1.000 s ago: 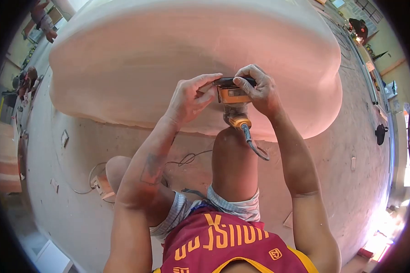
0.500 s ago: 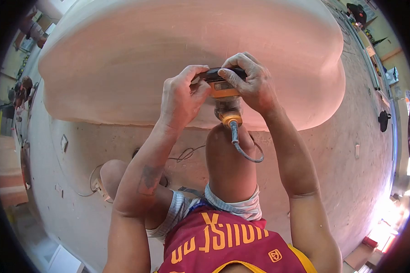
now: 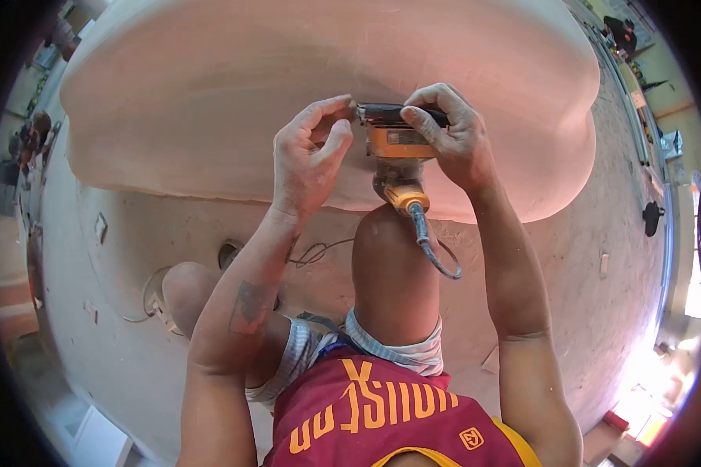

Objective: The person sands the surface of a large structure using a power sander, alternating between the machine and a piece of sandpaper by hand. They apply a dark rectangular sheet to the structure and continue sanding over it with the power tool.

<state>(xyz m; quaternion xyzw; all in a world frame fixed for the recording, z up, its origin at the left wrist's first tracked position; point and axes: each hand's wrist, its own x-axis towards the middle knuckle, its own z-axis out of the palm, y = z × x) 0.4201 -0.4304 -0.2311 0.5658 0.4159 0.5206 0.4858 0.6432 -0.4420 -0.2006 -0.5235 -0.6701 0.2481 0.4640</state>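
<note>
An orange and black electric sander (image 3: 399, 144) stands with its cable end against my raised knee, its dark flat pad turned away from me. My right hand (image 3: 456, 136) grips the right end of that pad, thumb on the near side and fingers over the top. Beside the pad's left end is my left hand (image 3: 308, 152), thumb and forefinger apart, the forefinger tip right at the pad's corner clamp. A grey cable (image 3: 428, 245) loops down from the sander past my knee. Pale dust coats both hands.
A large, smooth, rounded pinkish form (image 3: 210, 117) fills the space just beyond my hands. Thin cable lies on the dusty floor (image 3: 568, 288) by my legs. A dark object (image 3: 653, 219) lies at the right. People (image 3: 35, 138) are at the far left, another (image 3: 620, 35) at the upper right.
My left hand has come off the sander's pad, its thumb and forefinger now apart. My right hand and the sander have shifted slightly to the right.
</note>
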